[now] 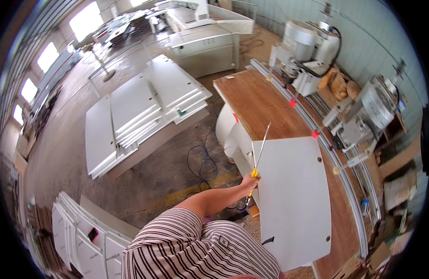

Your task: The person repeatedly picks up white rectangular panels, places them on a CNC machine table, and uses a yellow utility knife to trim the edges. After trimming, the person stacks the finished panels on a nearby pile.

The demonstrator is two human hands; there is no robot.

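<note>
My left hand (250, 182) is closed around the yellow handle of an air blow gun (255, 172). Its long thin metal nozzle points up and away, over the left edge of a white panel (293, 195). A hose fitting hangs from the gun below my fist. The panel lies flat on a brown wooden worktable (265, 104). Two round holes show near its right edge and a dark slot near its lower left. My right hand is out of sight; only a sliver of skin shows at the bottom edge.
Stacked white panels (145, 97) lie to the left, and more panels (79, 232) stand at lower left with a phone (93, 234) on them. A dark hose (203, 160) coils on the floor. Machine heads with motors (300, 42) line a rail (337, 172) along the table's right side.
</note>
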